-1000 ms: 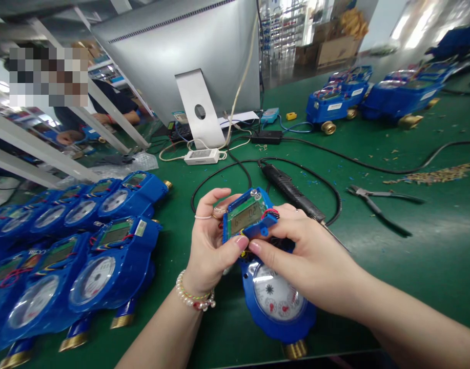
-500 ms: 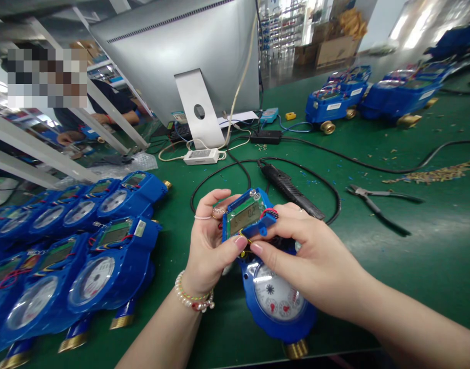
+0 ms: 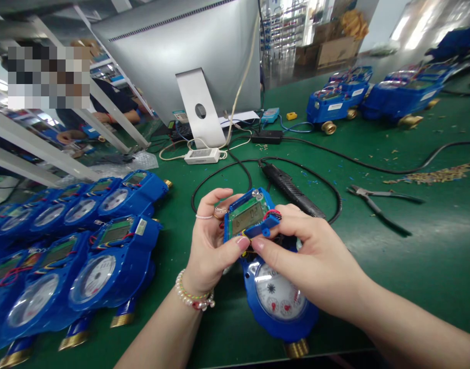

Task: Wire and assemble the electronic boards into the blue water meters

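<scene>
In front of me a blue water meter (image 3: 281, 292) lies on the green table, its round white dial face up and a brass threaded end toward me. Above the dial, a circuit board with a small display (image 3: 247, 218) sits tilted in a blue frame. My left hand (image 3: 211, 241) grips the frame's left side, thumb on its lower edge. My right hand (image 3: 307, 251) pinches the lower right part of the frame, beside red and black wires (image 3: 273, 214). Thin yellow wires show between my thumbs; the meter's neck is mostly hidden by my hands.
Several blue meters (image 3: 92, 279) stand in rows at left, more (image 3: 330, 105) at back right. A black corded tool (image 3: 290, 189) and cutting pliers (image 3: 381, 197) lie beyond my right hand. A monitor (image 3: 188, 56) stands behind; a co-worker's hands (image 3: 71, 137) show at far left.
Almost nothing differs. The display board has tilted slightly in my hands, and the whole view has shifted a little.
</scene>
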`<state>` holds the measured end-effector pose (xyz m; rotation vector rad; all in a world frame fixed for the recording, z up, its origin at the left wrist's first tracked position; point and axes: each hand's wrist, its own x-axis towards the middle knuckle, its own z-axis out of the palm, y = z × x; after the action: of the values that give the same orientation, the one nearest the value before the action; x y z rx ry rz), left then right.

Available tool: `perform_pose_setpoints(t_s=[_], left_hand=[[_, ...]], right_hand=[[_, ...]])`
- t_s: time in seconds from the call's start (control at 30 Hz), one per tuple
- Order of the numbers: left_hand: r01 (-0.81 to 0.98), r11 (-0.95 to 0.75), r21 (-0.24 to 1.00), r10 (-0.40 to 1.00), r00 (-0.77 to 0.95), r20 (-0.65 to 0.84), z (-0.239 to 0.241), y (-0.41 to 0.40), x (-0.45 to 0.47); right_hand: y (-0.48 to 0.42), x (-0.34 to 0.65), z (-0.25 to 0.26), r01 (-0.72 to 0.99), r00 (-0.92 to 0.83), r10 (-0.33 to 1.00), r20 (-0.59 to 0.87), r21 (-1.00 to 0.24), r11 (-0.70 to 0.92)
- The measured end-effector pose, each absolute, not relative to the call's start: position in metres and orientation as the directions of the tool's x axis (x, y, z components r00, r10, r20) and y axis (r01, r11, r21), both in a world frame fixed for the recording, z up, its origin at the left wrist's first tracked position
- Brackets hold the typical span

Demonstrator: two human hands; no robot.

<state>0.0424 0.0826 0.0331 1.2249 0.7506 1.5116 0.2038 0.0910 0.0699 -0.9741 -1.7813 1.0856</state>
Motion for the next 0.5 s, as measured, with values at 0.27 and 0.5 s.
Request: perform_pose_setpoints(t_s=[0.27, 0.5], left_hand=[[-0.335, -0.292, 0.896, 0.949, 0.013, 0.314, 0.035, 0.082, 0.043], [-0.353, -0.294, 0.888, 0.948, 0.014, 0.319, 0.036, 0.082, 0.044]], right_hand=[[0.085, 0.203, 0.065, 0.386, -0.322, 0.785, 0.53, -0.683, 0.62], [0.08, 0.202, 0.062, 0.467, -0.323, 0.698, 0.639, -0.534, 0.705]])
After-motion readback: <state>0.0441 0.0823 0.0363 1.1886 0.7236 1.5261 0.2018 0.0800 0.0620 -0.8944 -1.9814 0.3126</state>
